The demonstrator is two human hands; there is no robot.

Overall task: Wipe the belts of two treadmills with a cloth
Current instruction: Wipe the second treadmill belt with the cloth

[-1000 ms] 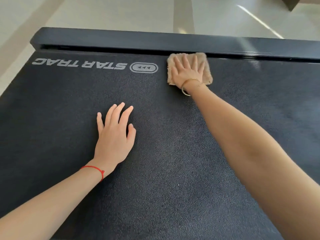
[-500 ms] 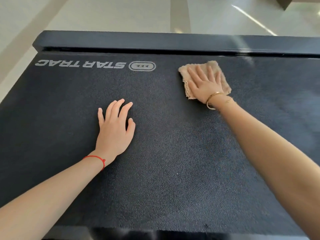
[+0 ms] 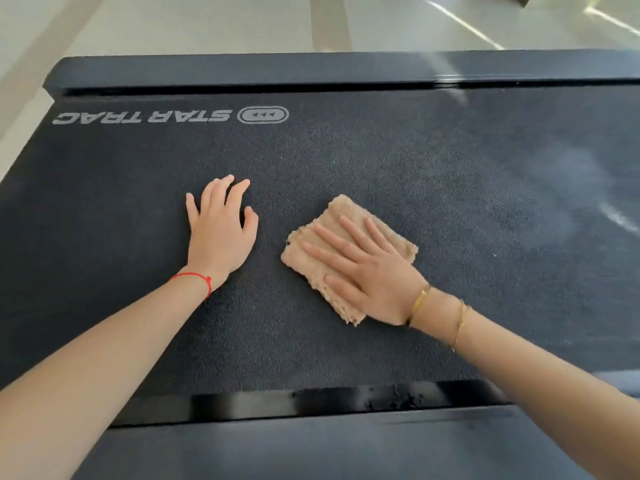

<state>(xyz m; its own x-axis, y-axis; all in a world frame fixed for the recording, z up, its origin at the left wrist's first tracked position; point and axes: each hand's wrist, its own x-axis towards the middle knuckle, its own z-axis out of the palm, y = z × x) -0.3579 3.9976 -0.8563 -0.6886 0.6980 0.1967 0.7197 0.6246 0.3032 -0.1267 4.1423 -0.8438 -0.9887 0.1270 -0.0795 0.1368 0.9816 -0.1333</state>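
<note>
The right hand [image 3: 374, 275] lies flat, palm down, on a folded tan cloth [image 3: 349, 251], fingers spread and stretched out, pressing it against the belt [image 3: 450, 188] rather than gripping it. The cloth sits near the middle of the dark, pebbled belt, its corners turned at a slant to the belt's edges, and its frayed near corner sticks out past the thumb side of the palm. Two thin gold bangles [image 3: 420, 303] circle the right wrist. The left hand [image 3: 221, 230] rests open on the bare belt just beside the cloth, apart from it, fingers loosely curved, holding nothing; a red string [image 3: 195, 278] is tied around its wrist. White lettering, STAR TRAC [image 3: 142, 116], reads upside down along the far left of the belt. A black rail [image 3: 311, 69] runs beyond it, and pale floor [image 3: 194, 26] beyond that.
</note>
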